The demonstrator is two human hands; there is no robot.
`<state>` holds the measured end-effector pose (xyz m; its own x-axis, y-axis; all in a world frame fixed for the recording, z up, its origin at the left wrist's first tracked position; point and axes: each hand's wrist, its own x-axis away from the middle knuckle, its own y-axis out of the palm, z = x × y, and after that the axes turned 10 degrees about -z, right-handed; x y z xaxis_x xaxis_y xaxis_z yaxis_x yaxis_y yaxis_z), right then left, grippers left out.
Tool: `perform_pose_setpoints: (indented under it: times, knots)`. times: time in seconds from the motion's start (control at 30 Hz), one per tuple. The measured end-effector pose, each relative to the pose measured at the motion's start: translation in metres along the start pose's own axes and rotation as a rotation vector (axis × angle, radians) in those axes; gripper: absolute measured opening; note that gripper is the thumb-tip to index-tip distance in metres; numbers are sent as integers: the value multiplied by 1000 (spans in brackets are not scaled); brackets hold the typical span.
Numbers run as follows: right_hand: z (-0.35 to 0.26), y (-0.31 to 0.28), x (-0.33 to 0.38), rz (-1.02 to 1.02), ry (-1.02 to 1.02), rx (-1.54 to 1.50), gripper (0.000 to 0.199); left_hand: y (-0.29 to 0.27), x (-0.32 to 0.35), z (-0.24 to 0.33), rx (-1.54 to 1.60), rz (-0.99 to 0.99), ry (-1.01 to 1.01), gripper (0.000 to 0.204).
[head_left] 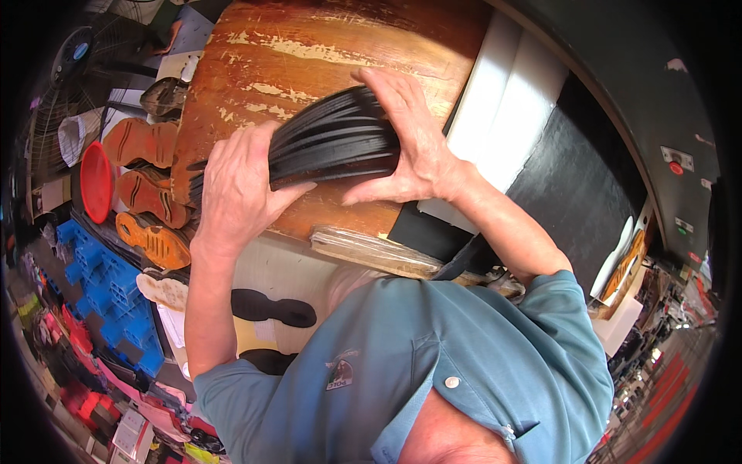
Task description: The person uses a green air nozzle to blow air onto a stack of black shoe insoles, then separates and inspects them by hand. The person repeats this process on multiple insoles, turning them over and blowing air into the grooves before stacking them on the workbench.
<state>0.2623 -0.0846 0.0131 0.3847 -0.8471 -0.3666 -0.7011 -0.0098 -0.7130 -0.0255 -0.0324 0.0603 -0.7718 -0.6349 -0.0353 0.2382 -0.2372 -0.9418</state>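
Note:
A fanned stack of thin black sole-like pieces (332, 139) is between my two hands over the worn brown wooden board (294, 42). My left hand (236, 182) is closed over the left end, fingers across the top and thumb reaching right along the lower side. Around the right end curves my right hand (410, 143), its thumb below and its fingers above, pressing the edges. The layers bow and spread between the hands. My left palm hides part of the stack, and a few dark ends poke out left of it.
Left of the board lie several sole-shaped brown and orange blocks (139, 143), a red round dish (97, 182) and blue plastic pieces (120, 286). A black shoe sole (274, 308) lies below. White sheets (506, 100) and a black surface (580, 166) are at right, beside a machine with a red button (676, 167).

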Motion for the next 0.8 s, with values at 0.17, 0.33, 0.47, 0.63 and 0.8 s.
perform_pose_setpoints:
  times: [0.17, 0.33, 0.47, 0.63, 0.8]
  knots:
    - [6, -8, -1, -68, 15, 14, 151, 5, 0, 3, -57, -13, 33, 86]
    - [2, -16, 0, -292, 170, -41, 148, 12, -6, 10, 27, 61, 82, 88]
    - [-9, -24, 2, -242, 139, -41, 138, 18, -7, 12, 96, 44, 42, 84]
    - [-21, -8, -5, -410, 211, -203, 100, 17, -12, 6, 170, -82, -12, 65]
    - [-20, -33, -19, -388, 314, -147, 64, 2, -20, 18, 195, -50, -69, 59]
